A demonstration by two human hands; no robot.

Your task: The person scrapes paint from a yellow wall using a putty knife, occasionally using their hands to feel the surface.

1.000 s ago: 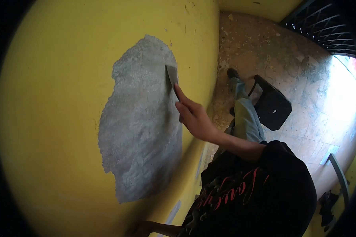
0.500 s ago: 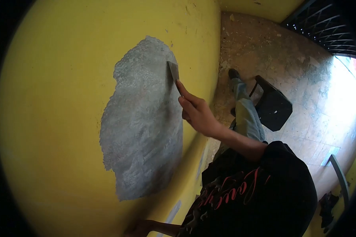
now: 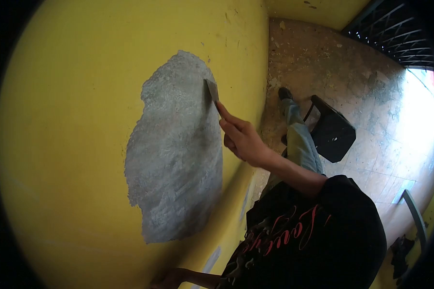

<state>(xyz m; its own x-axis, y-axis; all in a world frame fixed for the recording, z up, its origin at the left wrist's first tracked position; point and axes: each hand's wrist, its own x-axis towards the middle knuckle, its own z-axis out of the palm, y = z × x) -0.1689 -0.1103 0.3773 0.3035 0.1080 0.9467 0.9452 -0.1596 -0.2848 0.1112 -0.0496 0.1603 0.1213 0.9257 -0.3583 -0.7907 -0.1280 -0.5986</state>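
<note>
My right hand (image 3: pixel 248 143) is closed around a putty knife (image 3: pixel 211 90), its forefinger stretched along the tool toward the blade. The blade meets the wall near the upper right edge of a large grey patch (image 3: pixel 171 144) with a ragged left border. Yellow paint covers the wall (image 3: pixel 67 120) around this patch. Low in the view, my left hand (image 3: pixel 169 278) is in deep shadow close to the wall; its fingers cannot be made out.
A black stool (image 3: pixel 333 137) stands on the dirty tiled floor (image 3: pixel 318 58), beside my leg. At the upper right is a dark metal lattice gate (image 3: pixel 395 33), with bright light below it. A grey-green bar (image 3: pixel 413 212) juts in at the right.
The view has shifted slightly, so the patch's top sits a little lower. My right hand and the putty knife stay near the same upper right edge; the left hand has barely moved.
</note>
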